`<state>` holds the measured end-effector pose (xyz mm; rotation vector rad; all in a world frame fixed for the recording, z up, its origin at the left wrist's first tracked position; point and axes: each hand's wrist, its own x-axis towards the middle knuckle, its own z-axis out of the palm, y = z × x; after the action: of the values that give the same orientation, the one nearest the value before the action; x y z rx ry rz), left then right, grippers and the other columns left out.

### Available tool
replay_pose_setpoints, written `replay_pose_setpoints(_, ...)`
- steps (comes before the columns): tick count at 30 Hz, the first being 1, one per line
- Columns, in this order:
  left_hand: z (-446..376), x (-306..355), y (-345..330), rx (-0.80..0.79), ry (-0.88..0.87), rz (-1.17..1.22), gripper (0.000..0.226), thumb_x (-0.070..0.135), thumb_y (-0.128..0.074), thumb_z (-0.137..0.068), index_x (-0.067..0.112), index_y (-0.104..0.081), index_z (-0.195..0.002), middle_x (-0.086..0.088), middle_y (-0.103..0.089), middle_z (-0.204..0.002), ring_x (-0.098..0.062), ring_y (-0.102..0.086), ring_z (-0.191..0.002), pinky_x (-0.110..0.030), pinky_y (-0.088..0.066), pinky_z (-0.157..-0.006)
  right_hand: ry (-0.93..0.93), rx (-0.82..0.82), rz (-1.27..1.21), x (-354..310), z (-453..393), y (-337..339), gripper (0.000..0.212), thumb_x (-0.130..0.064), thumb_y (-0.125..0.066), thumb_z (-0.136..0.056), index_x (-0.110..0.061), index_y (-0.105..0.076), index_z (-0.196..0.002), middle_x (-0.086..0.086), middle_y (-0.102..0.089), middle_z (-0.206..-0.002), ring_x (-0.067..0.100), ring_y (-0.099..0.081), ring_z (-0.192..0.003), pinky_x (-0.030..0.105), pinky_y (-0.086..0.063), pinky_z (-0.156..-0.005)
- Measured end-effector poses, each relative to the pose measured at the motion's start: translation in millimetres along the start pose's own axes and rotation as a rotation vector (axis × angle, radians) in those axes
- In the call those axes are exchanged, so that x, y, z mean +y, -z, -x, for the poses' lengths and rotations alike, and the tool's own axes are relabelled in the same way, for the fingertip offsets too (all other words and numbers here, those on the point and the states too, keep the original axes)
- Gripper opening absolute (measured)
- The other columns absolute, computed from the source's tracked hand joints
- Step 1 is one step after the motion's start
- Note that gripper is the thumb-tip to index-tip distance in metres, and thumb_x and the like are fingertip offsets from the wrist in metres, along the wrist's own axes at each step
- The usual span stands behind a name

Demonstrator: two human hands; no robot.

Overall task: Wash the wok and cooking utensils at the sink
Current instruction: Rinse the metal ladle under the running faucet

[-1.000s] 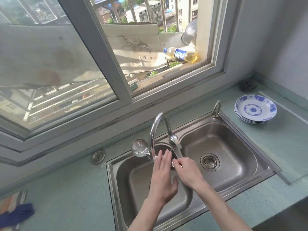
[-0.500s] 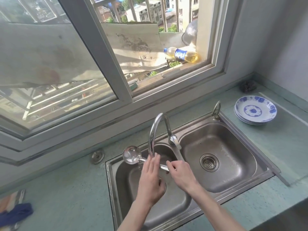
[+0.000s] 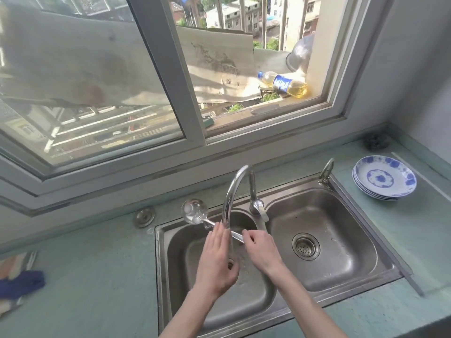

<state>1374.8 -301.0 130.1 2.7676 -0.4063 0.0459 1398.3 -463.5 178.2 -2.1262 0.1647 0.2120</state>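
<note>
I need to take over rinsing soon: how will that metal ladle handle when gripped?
The ladle looks like shiny, wet steel under the running faucet, so probably slippery. The right hand pinches the thin handle's end, and the round bowl sits far out, so it is likely bowl-heavy. It appears rigid, not fragile.

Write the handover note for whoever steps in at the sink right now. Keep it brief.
Right hand: pinches the end of the ladle handle.
Left hand: fingers straight, rubbing along the handle under the tap.
Ladle: held over the left basin of the sink, bowl up and to the left, above the sink's back left corner.
Water is running onto the handle.
Done: ladle rinse under way.
Left: finish the ladle; no wok in view, so find it and wash it.
</note>
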Motion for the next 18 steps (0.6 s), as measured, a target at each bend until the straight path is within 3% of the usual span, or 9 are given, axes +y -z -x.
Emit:
replay_pose_setpoints(2, 4, 9, -2, -0.002, -0.032, 0.051, 0.086, 0.035, -0.053, -0.091, 0.016, -0.012, -0.165, 0.004, -0.009, -0.171, -0.012, 0.002, -0.159, -0.036, -0.007, -0.130, 0.001, -0.008, -0.002, -1, -6, -2, 0.054, -0.026, -0.048, -0.106, -0.021, -0.036, -0.053, -0.002, -0.043, -0.052, 0.012, -0.039, -0.052, 0.041, -0.035, -0.063)
replay_pose_setpoints(5, -2, -5, -2, 0.021, -0.036, -0.058, 0.081, 0.024, -0.055, -0.091, 0.017, -0.019, -0.163, 0.001, -0.015, -0.171, -0.014, -0.006, -0.159, -0.038, -0.009, -0.130, 0.000, -0.026, 0.003, 5, -9, -4, 0.052, -0.028, -0.047, -0.105, -0.019, -0.037, -0.055, 0.000, -0.046, -0.054, 0.013, -0.040, -0.054, 0.043, -0.038, -0.063)
replay_pose_setpoints(10, -13, -28, 7, 0.031, 0.084, -0.115, 0.080, 0.033, -0.052, -0.096, 0.014, -0.014, -0.164, -0.002, -0.008, -0.172, -0.013, 0.002, -0.159, -0.036, -0.005, -0.130, 0.039, -0.062, 0.008, 7, -11, -1, 0.052, -0.028, -0.050, -0.105, -0.019, -0.032, -0.057, 0.000, -0.037, -0.055, 0.011, -0.031, -0.052, 0.039, -0.025, -0.060)
replay_pose_setpoints(13, -9, -15, 10, 0.043, -0.013, -0.072, 0.079, 0.027, -0.052, -0.095, 0.011, -0.017, -0.164, -0.003, -0.013, -0.172, -0.016, -0.001, -0.160, -0.041, -0.014, -0.129, 0.057, -0.074, 0.021, 0, -24, -4, 0.051, -0.030, -0.050, -0.105, -0.016, -0.040, -0.057, 0.004, -0.045, -0.056, 0.012, -0.036, -0.055, 0.039, -0.029, -0.061)
replay_pose_setpoints(15, -2, 1, 8, 0.052, -0.096, -0.002, 0.081, 0.017, -0.049, -0.092, 0.011, -0.013, -0.164, -0.003, -0.012, -0.172, -0.016, -0.002, -0.160, -0.039, -0.012, -0.129, 0.067, -0.111, 0.015, -4, -33, -8, 0.053, -0.034, -0.050, -0.106, -0.011, -0.050, -0.058, 0.008, -0.055, -0.057, 0.011, -0.043, -0.056, 0.038, -0.037, -0.062)
replay_pose_setpoints(16, 1, 8, 7, 0.097, -0.078, 0.066, 0.079, 0.013, -0.049, -0.092, 0.012, -0.017, -0.164, -0.002, -0.015, -0.172, -0.015, -0.005, -0.159, -0.038, -0.012, -0.129, 0.069, -0.132, 0.016, -5, -36, -10, 0.054, -0.036, -0.050, -0.106, -0.012, -0.053, -0.058, 0.006, -0.056, -0.057, 0.009, -0.044, -0.055, 0.034, -0.038, -0.061)
replay_pose_setpoints(18, 3, 15, 3, 0.281, 0.068, 0.236, 0.062, 0.006, -0.051, -0.095, 0.013, -0.041, -0.156, -0.003, -0.033, -0.164, -0.015, -0.026, -0.154, -0.037, -0.023, -0.126, 0.074, -0.164, 0.024, -5, -38, -13, 0.055, -0.037, -0.050, -0.106, -0.018, -0.045, -0.055, -0.003, -0.047, -0.052, 0.006, -0.039, -0.052, 0.029, -0.033, -0.056)
